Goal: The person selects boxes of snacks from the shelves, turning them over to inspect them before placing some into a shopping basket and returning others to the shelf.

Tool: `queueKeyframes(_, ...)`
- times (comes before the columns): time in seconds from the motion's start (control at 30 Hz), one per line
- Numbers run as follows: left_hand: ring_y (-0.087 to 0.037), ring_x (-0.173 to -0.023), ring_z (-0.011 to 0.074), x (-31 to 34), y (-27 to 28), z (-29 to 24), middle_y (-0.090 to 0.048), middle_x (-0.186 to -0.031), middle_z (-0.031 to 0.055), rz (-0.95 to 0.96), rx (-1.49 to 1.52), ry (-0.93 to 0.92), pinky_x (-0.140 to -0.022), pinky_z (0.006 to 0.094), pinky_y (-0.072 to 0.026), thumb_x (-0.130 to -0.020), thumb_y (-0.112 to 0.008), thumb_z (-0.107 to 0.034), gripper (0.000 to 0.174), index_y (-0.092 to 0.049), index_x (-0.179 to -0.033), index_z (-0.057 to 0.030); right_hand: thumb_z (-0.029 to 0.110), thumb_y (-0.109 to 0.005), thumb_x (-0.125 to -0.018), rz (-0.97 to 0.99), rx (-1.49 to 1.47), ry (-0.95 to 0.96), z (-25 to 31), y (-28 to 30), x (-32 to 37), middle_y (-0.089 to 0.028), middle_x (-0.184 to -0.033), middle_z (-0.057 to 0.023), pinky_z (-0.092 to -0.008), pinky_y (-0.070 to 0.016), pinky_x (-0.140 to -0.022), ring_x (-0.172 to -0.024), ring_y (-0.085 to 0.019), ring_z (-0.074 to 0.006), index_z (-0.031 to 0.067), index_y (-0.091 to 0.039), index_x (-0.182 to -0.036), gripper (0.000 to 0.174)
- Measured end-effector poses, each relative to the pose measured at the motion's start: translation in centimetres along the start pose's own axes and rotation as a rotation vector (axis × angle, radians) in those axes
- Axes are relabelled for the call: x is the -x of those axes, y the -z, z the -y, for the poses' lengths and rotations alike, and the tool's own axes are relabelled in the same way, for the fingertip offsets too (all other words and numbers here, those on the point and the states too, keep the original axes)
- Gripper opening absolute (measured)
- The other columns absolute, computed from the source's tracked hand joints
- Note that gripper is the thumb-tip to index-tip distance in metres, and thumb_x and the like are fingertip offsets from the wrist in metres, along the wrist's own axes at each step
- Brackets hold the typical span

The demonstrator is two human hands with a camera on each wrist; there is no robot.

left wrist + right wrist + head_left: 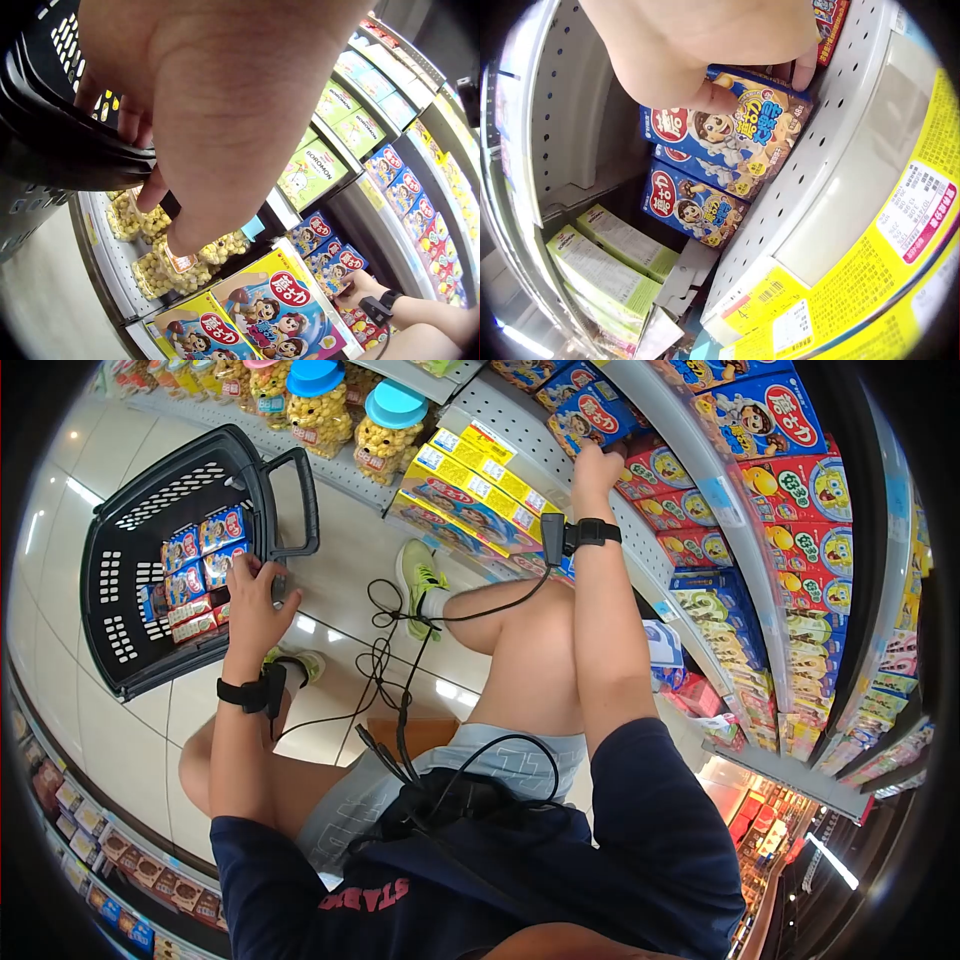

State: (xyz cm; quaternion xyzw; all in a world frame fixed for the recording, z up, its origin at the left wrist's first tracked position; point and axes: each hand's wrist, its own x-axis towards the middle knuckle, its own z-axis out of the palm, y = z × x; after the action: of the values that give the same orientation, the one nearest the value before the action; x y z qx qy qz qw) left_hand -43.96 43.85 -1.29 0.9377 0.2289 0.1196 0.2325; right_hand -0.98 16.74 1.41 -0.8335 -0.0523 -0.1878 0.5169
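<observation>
My right hand (598, 472) reaches into a shelf and grips a blue snack box (746, 124), the thumb on its printed front and the fingers over its far edge. More blue boxes (694, 206) of the same kind stand in a row beside it. My left hand (258, 605) holds the rim of a black shopping basket (125, 575), fingers over the inner side and thumb outside, as the left wrist view shows. Inside the basket lie several blue snack boxes (184, 582) and red-and-white boxes (195, 622).
Plastic jars of yellow snacks (318, 410) line the low shelf ahead. Large yellow-edged boxes (470, 485) stand at the shelf front, near my knee. Red boxes (800, 490) fill shelves to the right. Black cables (400, 625) hang between my arms. Another stocked shelf (125, 850) runs behind left.
</observation>
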Motion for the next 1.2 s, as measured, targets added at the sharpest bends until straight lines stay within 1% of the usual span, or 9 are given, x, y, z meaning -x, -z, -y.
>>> queueKeyframes(0.07, -0.044, -0.099, 0.0351, 0.0, 0.0, 0.0, -0.043, -0.106, 0.0165, -0.008, -0.002, -0.003, -0.087, 0.045, -0.0419, -0.07, -0.078, -0.015, 0.033, -0.063, -0.099, -0.0076, 0.008, -0.066, -0.077, -0.09, -0.079, -0.062, -0.5, 0.0, -0.1, -0.068, -0.101, -0.0202, -0.0389, -0.047, -0.081, -0.09, -0.063, -0.0283, -0.0093, -0.06, -0.108, 0.036)
queueKeyframes(0.2, -0.046, -0.103, 0.035, -0.1, -0.1, 0.2, -0.045, -0.109, 0.0161, 0.025, -0.006, 0.024, -0.091, 0.0451, -0.0414, -0.071, -0.079, -0.016, 0.036, -0.062, -0.102, -0.0083, 0.006, -0.063, -0.077, -0.079, 0.108, -0.199, -2.3, 0.6, -0.8, -0.068, -0.098, -0.0205, -0.0388, -0.0474, -0.076, -0.085, -0.063, -0.0259, -0.0125, -0.061, -0.099, 0.029)
queueKeyframes(0.27, -0.046, -0.102, 0.035, -0.2, -0.2, 0.3, -0.045, -0.108, 0.0161, 0.012, -0.009, 0.01, -0.09, 0.045, -0.0413, -0.071, -0.079, -0.016, 0.035, -0.063, -0.101, -0.0082, 0.004, -0.056, -0.079, -0.025, 0.029, -0.197, -2.8, 0.8, -1.0, -0.064, -0.114, -0.0297, -0.0414, -0.0432, -0.096, -0.108, -0.061, -0.0404, -0.0138, -0.055, -0.118, 0.043)
queueKeyframes(0.5, -0.047, -0.099, 0.0347, -0.4, -0.7, 0.6, -0.046, -0.101, 0.0157, -0.016, -0.026, -0.001, -0.088, 0.0441, -0.0417, -0.072, -0.079, -0.018, 0.031, -0.063, -0.097, -0.0081, 0.002, -0.055, -0.079, -0.039, -0.041, -0.236, -2.9, 2.0, -0.4, -0.061, -0.119, -0.0293, -0.0409, -0.0423, -0.098, -0.111, -0.059, -0.038, -0.0146, -0.054, -0.118, 0.042)
queueKeyframes(0.57, -0.047, -0.098, 0.0348, -0.4, -0.8, 0.7, -0.046, -0.101, 0.0158, -0.014, -0.036, 0.011, -0.088, 0.0443, -0.0419, -0.072, -0.079, -0.019, 0.031, -0.063, -0.096, -0.0082, -0.002, -0.062, -0.08, -0.113, -0.096, -0.112, -4.7, 2.1, -0.7, -0.064, -0.1, -0.0168, -0.0344, -0.0501, -0.066, -0.08, -0.063, -0.0197, -0.0079, -0.053, -0.106, 0.029)
queueKeyframes(0.67, -0.047, -0.098, 0.0351, -0.4, -1.1, 0.5, -0.046, -0.101, 0.0158, -0.031, -0.043, 0.03, -0.086, 0.0445, -0.0424, -0.071, -0.079, -0.018, 0.03, -0.062, -0.095, -0.0086, -0.002, -0.062, -0.082, 0.045, -0.148, -0.244, -1.4, 3.5, 0.6, -0.061, -0.119, -0.0229, -0.0374, -0.0453, -0.094, -0.108, -0.061, -0.0287, -0.0118, -0.05, -0.121, 0.042)
queueKeyframes(0.93, -0.046, -0.099, 0.0362, -0.4, -1.2, 0.5, -0.045, -0.102, 0.0166, -0.044, 0.0, 0.059, -0.088, 0.0454, -0.042, -0.07, -0.078, -0.017, 0.032, -0.061, -0.095, -0.0074, -0.008, -0.059, -0.087, 0.195, -0.168, -0.025, -3.3, 1.6, -0.7, -0.062, -0.118, -0.0142, -0.0352, -0.0557, -0.08, -0.1, -0.064, -0.0239, -0.002, -0.044, -0.13, 0.046)
queueKeyframes(1.03, -0.047, -0.096, 0.0342, -0.4, -1.4, 0.9, -0.044, -0.1, 0.0146, -0.076, -0.025, -0.002, -0.083, 0.0423, -0.0442, -0.069, -0.079, -0.019, 0.032, -0.061, -0.093, -0.0075, -0.008, -0.059, -0.087, 0.196, -0.284, -0.01, -3.0, 0.9, -0.7, -0.057, -0.129, -0.0192, -0.0351, -0.0445, -0.099, -0.116, -0.058, -0.0267, -0.0074, -0.038, -0.137, 0.054)
queueKeyframes(1.2, -0.047, -0.096, 0.0341, -0.2, -1.3, 1.0, -0.044, -0.104, 0.014, -0.058, 0.003, 0.028, -0.083, 0.0422, -0.0458, -0.069, -0.079, -0.018, 0.032, -0.061, -0.093, -0.0079, -0.008, -0.057, -0.089, 0.241, -0.376, -0.064, -1.9, -0.1, -0.3, -0.055, -0.13, -0.0169, -0.0389, -0.0482, -0.095, -0.114, -0.058, -0.0265, -0.0034, -0.035, -0.14, 0.056)
